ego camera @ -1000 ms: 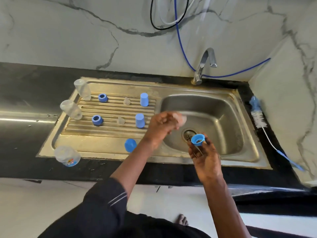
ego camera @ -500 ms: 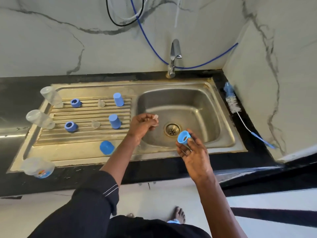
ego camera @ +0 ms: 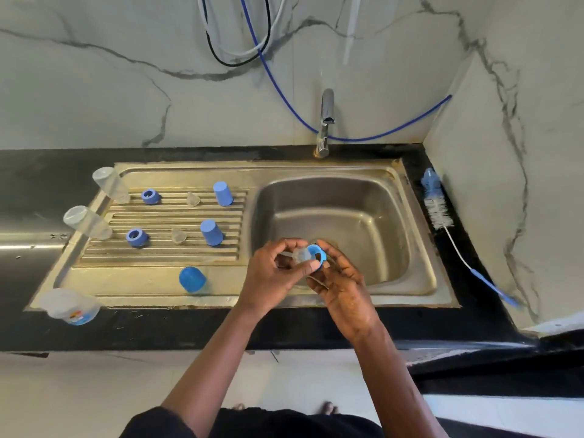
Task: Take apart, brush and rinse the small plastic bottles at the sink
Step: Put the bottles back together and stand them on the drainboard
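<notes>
Lower centre, over sink (ego camera: 363,213): our left hand (ego camera: 268,276) pinches clear teat (ego camera: 300,256); our right hand (ego camera: 344,289) grips blue ring (ego camera: 321,253), touching teat.

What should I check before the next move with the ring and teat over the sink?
1. Left hand pinches the clear teat: ok.
2. Right hand holds the blue ring: ok.
3. Both parts are above the basin, so a dropped part would likely land inside: ok.
4. Teat fully free of the ring: cannot tell, they overlap.
5. Water running from the tap: not ok, no stream shows under the spout.
6. Bottle brush free to take: ok, it lies untouched on the counter right of the basin.
</notes>
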